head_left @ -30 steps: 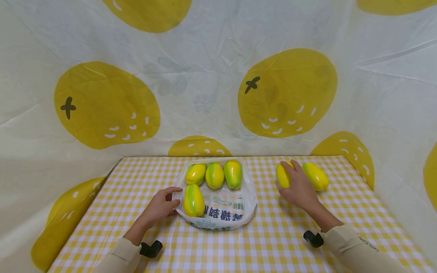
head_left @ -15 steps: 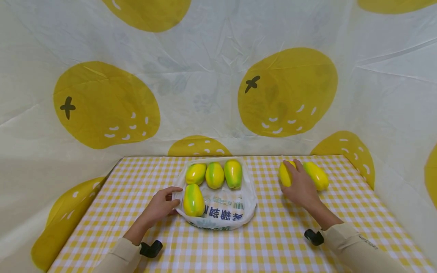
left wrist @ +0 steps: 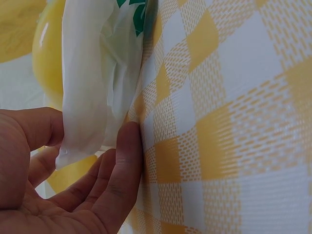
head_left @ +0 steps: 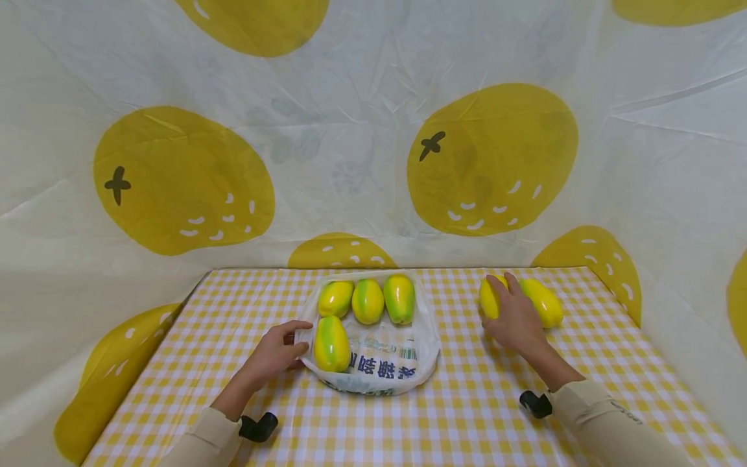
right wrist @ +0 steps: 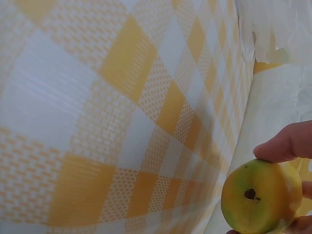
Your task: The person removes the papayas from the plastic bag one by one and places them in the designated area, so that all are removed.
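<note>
A white plastic bag with a rolled-down rim lies open on the table, dark blue characters printed on its inside. Several yellow-green papayas rest in it, three along the back and one at the front left. My left hand holds the bag's left rim between thumb and fingers. To the right of the bag, my right hand grips another papaya, thumb on one side and fingers round the other. Whether that papaya touches the table cannot be told. One more papaya lies just right of this hand.
A yellow-and-white checked cloth covers the table. Behind it and at both sides hangs a pale curtain printed with large yellow fruit. Checked tabletop lies between the bag and the right hand.
My right hand has shifted slightly to the right with the papaya, closer to the papaya beside it. My left hand and the bag have stayed in place.
</note>
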`<state>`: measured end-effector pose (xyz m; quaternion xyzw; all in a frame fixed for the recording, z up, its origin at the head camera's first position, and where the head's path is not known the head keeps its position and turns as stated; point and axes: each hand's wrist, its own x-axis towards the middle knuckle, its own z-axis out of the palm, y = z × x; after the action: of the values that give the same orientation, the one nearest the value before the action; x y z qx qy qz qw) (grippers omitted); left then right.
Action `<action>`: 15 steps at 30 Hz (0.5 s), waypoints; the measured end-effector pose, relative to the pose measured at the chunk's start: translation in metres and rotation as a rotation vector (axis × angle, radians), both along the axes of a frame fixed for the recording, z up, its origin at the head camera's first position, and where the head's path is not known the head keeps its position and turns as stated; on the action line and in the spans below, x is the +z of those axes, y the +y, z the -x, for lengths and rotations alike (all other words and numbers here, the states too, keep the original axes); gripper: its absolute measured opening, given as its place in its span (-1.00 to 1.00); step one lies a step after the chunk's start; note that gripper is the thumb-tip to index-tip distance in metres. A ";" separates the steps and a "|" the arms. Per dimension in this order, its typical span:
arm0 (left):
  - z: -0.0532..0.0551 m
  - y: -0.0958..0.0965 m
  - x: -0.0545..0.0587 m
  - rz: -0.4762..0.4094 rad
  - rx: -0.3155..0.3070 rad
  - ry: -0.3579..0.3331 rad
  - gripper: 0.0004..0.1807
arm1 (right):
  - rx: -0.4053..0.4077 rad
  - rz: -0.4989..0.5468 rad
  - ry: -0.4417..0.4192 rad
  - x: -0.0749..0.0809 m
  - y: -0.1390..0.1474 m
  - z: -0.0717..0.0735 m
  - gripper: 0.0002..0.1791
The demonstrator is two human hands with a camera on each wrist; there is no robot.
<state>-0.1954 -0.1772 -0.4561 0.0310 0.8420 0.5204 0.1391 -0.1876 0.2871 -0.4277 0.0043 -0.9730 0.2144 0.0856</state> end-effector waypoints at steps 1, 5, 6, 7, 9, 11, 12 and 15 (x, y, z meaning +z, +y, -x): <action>0.000 0.000 0.000 0.001 0.000 -0.001 -0.52 | -0.001 0.002 -0.004 0.000 0.001 0.000 -0.08; 0.000 0.001 -0.001 0.009 0.004 -0.001 -0.51 | -0.004 0.007 -0.009 -0.003 0.003 0.002 -0.08; 0.000 0.001 -0.001 0.012 0.005 0.000 -0.51 | -0.004 0.006 -0.008 -0.004 0.004 0.002 -0.08; 0.000 0.001 -0.001 0.013 0.007 0.000 -0.51 | -0.005 0.006 -0.008 -0.005 0.005 0.002 -0.09; 0.001 0.001 -0.001 0.013 0.008 0.000 -0.51 | -0.005 0.002 -0.006 -0.007 0.006 0.003 -0.09; 0.001 0.001 -0.001 0.011 0.010 -0.001 -0.51 | -0.005 0.001 -0.006 -0.008 0.006 0.004 -0.09; 0.001 0.001 -0.002 0.009 0.009 -0.001 -0.51 | -0.004 0.001 -0.006 -0.008 0.006 0.004 -0.09; 0.000 0.000 -0.002 0.005 0.008 -0.002 -0.51 | -0.002 0.001 -0.007 -0.008 0.006 0.005 -0.09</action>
<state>-0.1958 -0.1768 -0.4579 0.0269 0.8432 0.5190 0.1379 -0.1921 0.2936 -0.4353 0.0028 -0.9732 0.2147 0.0826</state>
